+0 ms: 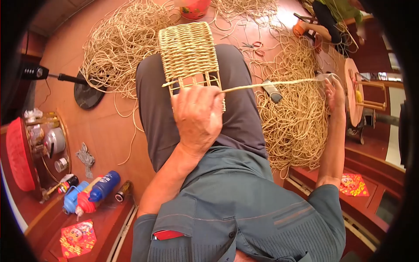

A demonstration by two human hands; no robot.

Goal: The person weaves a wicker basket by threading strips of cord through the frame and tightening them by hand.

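A woven straw-coloured basket (188, 50) rests upright against my lap, between my knees. Its upper part is tightly woven, while bare frame bars show lower down. My left hand (197, 115) is closed over the lower edge of that frame, with the thumb by a twisted cord (270, 84). The cord runs out taut to the right from there. My right hand (334, 94), arm stretched out, grips its far end; the fingertips are slightly blurred. My left hand hides part of the basket's lower side.
Heaps of loose cord (301, 126) lie right and left on the floor. Red-handled scissors (257, 48) and a dark-ended object (273, 91) lie right. A round black base (89, 91), flasks (104, 185) and a round stool (352, 91) stand around. Another person's leg (321, 30) shows top right.
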